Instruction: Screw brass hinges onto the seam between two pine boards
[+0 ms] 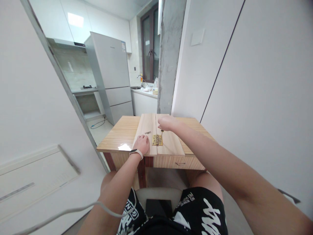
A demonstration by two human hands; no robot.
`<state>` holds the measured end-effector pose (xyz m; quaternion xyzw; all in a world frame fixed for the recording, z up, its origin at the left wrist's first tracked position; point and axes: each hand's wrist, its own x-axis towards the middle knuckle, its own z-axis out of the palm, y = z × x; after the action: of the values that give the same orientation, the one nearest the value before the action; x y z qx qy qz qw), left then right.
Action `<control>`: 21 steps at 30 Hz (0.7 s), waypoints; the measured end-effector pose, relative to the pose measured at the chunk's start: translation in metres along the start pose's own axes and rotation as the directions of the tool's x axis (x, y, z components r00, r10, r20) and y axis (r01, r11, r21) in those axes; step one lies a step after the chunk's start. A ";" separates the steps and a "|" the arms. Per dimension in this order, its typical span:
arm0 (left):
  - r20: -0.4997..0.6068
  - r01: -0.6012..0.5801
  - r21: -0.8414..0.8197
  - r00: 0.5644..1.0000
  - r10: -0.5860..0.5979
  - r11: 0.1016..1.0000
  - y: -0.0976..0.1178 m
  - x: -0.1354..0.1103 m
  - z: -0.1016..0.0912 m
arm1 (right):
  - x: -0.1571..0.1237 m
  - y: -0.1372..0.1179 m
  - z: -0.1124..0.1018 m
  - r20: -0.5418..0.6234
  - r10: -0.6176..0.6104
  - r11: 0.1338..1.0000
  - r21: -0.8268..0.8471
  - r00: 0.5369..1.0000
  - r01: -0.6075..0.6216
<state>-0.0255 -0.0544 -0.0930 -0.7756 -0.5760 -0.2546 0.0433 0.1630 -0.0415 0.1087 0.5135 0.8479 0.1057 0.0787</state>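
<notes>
Two pale wooden boards (171, 143) lie side by side on a small wooden table (119, 133). A brass hinge (157, 140) sits across the seam between them. My left hand (141, 144) rests on the left board beside the hinge, fingers curled down, with a white band on the wrist. My right hand (167, 123) hovers above the hinge, closed round a thin screwdriver (161, 133) whose tip points down at the hinge's right leaf. A small dark bit (148, 132), perhaps a screw, lies on the left board.
The table has a drawer (179, 162) facing me, and my knees sit under it. A grey fridge (111, 75) and kitchen counter with sink (144, 91) stand behind. A concrete pillar (170, 55) and white walls close in on the right. A white cable (61, 213) crosses my left arm.
</notes>
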 end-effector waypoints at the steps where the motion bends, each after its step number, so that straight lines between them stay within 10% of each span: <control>1: -0.004 -0.003 0.002 1.000 0.003 1.000 0.000 0.000 0.000 | 0.000 0.000 -0.001 -0.009 -0.030 1.000 -0.009 1.000 0.030; 6: -0.018 -0.008 0.007 1.000 0.008 1.000 0.000 0.000 0.000 | -0.001 -0.001 -0.004 0.031 -0.144 0.988 0.060 0.989 0.141; 21: 0.000 0.004 -0.018 1.000 -0.004 1.000 0.002 0.000 -0.002 | 0.002 0.000 -0.001 0.001 0.013 1.000 0.017 1.000 -0.013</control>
<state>-0.0243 -0.0560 -0.0907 -0.7747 -0.5754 -0.2598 0.0355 0.1618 -0.0394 0.1092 0.5196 0.8455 0.0987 0.0740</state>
